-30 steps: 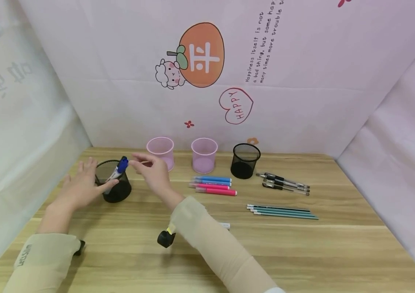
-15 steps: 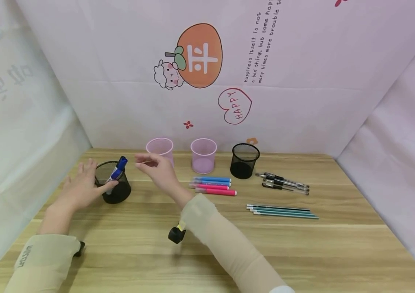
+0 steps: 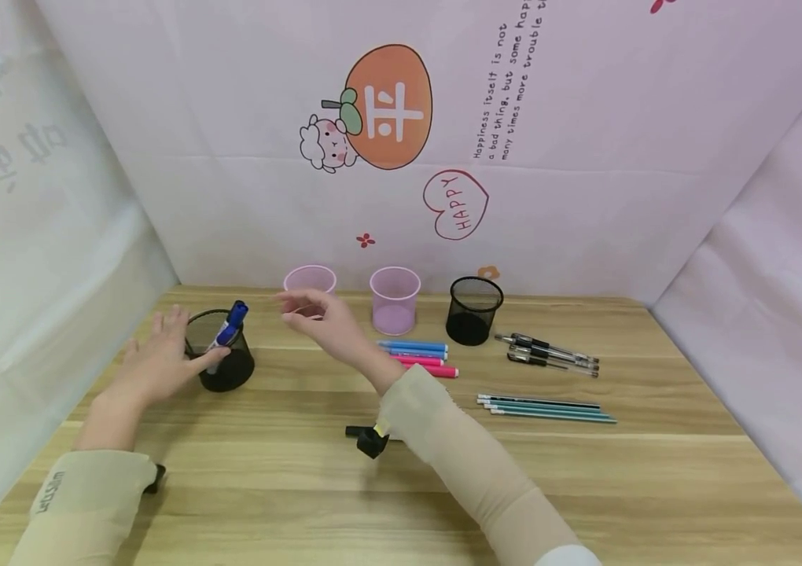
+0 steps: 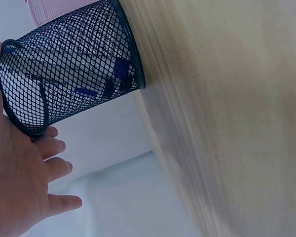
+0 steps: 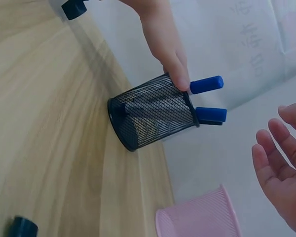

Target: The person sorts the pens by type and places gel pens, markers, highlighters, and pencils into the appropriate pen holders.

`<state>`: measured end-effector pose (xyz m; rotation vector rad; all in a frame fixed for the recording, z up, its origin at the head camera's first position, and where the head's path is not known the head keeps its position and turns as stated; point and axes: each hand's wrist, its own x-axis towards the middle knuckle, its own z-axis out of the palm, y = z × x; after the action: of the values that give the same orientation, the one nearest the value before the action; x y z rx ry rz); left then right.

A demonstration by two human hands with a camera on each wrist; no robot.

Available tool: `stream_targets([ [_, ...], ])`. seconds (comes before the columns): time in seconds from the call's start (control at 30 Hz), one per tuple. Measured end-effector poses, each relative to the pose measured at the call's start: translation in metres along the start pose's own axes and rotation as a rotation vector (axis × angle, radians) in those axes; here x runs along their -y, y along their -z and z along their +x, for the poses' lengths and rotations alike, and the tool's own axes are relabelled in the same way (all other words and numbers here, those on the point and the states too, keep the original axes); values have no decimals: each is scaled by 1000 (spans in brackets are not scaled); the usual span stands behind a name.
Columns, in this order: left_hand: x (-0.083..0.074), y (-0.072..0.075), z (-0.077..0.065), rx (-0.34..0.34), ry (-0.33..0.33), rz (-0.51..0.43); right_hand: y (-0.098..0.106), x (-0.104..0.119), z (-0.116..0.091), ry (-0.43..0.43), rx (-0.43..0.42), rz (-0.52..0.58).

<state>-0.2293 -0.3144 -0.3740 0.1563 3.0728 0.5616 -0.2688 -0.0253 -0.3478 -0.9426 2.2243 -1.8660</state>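
Both hands have relaxed fingers: the left hand (image 3: 153, 364) spreads its own straight around the rim of a black mesh pen cup (image 3: 233, 373), while the right hand (image 3: 333, 330), holding nothing, hangs before a pink mesh cup (image 3: 310, 277). Two blue-capped markers (image 3: 238, 310) lean inside that black cup. Beyond stand another pink cup (image 3: 395, 306) and another black cup (image 3: 469, 330), near felt-tip pens (image 3: 418, 347), gel pens (image 3: 531, 343) and green pencils (image 3: 549, 407). Apparently a black-capped marker (image 3: 355, 431) lies partly hidden behind the right wrist.

The left arm (image 3: 82, 495) stretched forward, the left hand (image 3: 155, 363) with its fingers (image 4: 58, 169) splayed and thumb (image 3: 208, 360) extended. The right arm (image 3: 472, 464) slanted leftward; the right hand (image 3: 333, 328) hung raised, fingers loosely bent, thumb seemingly apart from the fingertips.
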Motion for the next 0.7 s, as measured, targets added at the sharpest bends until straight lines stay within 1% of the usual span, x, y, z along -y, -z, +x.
stream_targets([
  [0.13,0,0,0,2,-3,-1,12,3,-4,-4,25,-36],
  [0.3,-1,1,0,9,-3,0,28,7,-12,3,76,-75],
  [0.53,0,2,1,15,0,-4,48,6,-25,44,147,-139],
  [0.7,-2,3,0,18,3,-6,59,5,-36,13,201,-186],
])
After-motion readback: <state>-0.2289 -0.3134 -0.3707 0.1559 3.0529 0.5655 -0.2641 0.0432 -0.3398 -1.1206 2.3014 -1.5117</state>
